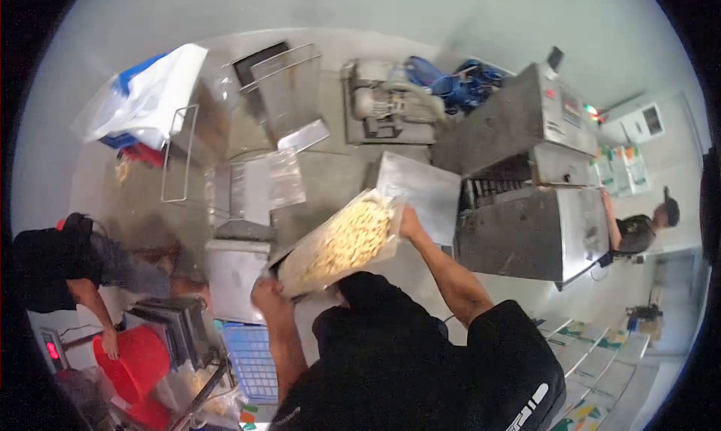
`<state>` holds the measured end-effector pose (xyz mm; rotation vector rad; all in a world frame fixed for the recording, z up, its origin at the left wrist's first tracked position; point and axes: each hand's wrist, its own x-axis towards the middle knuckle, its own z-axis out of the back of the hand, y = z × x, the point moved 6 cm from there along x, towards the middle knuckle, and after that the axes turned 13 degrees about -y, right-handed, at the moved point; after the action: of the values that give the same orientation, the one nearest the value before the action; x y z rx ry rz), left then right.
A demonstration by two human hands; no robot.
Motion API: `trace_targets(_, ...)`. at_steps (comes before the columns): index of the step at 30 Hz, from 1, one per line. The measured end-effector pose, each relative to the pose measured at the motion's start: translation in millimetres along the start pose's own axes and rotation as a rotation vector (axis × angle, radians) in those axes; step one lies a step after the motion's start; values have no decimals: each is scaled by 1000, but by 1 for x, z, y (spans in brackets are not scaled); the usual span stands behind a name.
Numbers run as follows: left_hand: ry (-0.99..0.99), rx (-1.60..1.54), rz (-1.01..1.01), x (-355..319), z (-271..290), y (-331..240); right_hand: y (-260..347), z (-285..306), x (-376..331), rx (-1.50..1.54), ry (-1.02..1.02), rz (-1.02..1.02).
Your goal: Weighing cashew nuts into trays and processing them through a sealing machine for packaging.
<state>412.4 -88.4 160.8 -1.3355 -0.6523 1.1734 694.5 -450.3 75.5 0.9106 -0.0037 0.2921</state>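
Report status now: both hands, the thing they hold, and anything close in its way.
Left hand grips low end of clear plastic bag of pale yellow pieces. Right hand grips its high end. Bag tilted, off the surfaces. Steel machine close at right.

The clear bag (342, 243) is hiding the fingers of both hands; the pale pieces inside are blurring together, too small to identify.
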Motion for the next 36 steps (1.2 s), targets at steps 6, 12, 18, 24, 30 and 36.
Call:
trace_targets(6, 165, -210, 218, -107, -244, 54, -72, 211, -46, 212, -559, -283)
trace_targets(12, 524, -397, -105, -219, -353, 3, -134, 321, -68, 677, -853, -573)
trace_targets(18, 702, -293, -411, -262, -409, -53, -221, 389, -65, 494, -851, -430)
trace_targets(24, 462, -400, -50, -248, -429, -3, -150, 350, -23, -185, -850, 86)
trace_targets(30, -203, -157, 139, -222, -404, 28, -235, 365, -21, 531, -977, -314)
trace_targets(36, -480, 34, -99, -258, -380, -5, -261, 414, 18, 565, -773, -282)
